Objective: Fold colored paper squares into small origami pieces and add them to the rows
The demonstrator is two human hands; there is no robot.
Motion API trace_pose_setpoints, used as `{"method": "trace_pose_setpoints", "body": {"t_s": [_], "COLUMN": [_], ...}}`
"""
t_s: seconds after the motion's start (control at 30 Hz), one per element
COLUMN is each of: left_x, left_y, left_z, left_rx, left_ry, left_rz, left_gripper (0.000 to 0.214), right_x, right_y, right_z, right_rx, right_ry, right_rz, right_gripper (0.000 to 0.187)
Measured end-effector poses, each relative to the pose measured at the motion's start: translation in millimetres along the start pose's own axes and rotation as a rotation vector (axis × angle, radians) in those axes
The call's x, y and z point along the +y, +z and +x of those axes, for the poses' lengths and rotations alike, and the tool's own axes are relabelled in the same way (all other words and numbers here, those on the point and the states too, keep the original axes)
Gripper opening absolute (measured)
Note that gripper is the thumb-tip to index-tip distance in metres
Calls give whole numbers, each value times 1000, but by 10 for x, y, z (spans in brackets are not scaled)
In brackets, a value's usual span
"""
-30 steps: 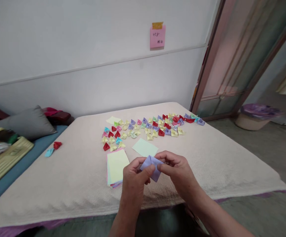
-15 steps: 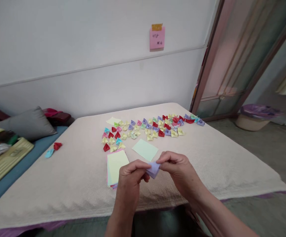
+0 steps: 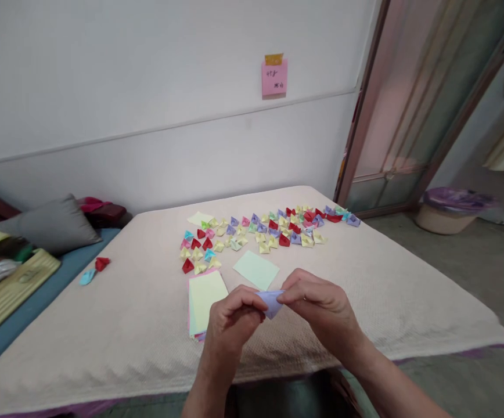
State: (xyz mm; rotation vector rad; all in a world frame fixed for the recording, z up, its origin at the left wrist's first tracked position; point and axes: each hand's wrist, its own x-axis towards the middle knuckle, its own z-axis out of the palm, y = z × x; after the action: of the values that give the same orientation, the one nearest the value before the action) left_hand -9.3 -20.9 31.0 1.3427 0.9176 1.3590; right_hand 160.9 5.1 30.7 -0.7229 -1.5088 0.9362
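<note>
A small folded piece of lilac paper is pinched between both hands, above the front part of the covered table. My left hand grips its left corner with thumb and fingers. Its right corner is between the thumb and fingers of my right hand. The paper now shows a triangular outline with its point downward. Just beyond the hands a pale green sheet lies flat. Left of my left hand sits a stack of coloured paper, pale yellow on top and partly covered by that hand.
Many small folded paper boats in several colours spread across the table's far side. A red and a light blue folded piece lie at the left. The beige cloth hangs over the front edge. A lined bin stands on the floor right.
The lilac paper has gone from a squarish shape to a wider, downward-pointing triangle. Both hands still hold it, and my right hand has turned slightly. The whole view has shifted a little.
</note>
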Motion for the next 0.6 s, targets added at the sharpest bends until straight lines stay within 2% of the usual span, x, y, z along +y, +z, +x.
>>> {"method": "trace_pose_setpoints", "body": {"t_s": [0.1,0.23,0.37,0.43,0.6], "left_x": [-6,-71,-82,-59,-30], "left_y": [48,110,141,156,160], "left_z": [-2,-1,-6,-10,-16], "left_rx": [50,166,197,203,246], "left_ry": [26,41,-30,-43,-24], "left_rz": [32,13,-128,-164,-68], "left_gripper": [4,12,21,27,31], "right_x": [-6,36,66,47,-7], "right_y": [21,40,43,40,44], "right_z": [0,-9,-16,-11,14], "right_rx": [6,13,57,18,-5], "right_ry": [-40,-70,33,63,127], "right_rz": [-38,-36,-20,-23,-20], "right_gripper": [15,12,19,11,6]}}
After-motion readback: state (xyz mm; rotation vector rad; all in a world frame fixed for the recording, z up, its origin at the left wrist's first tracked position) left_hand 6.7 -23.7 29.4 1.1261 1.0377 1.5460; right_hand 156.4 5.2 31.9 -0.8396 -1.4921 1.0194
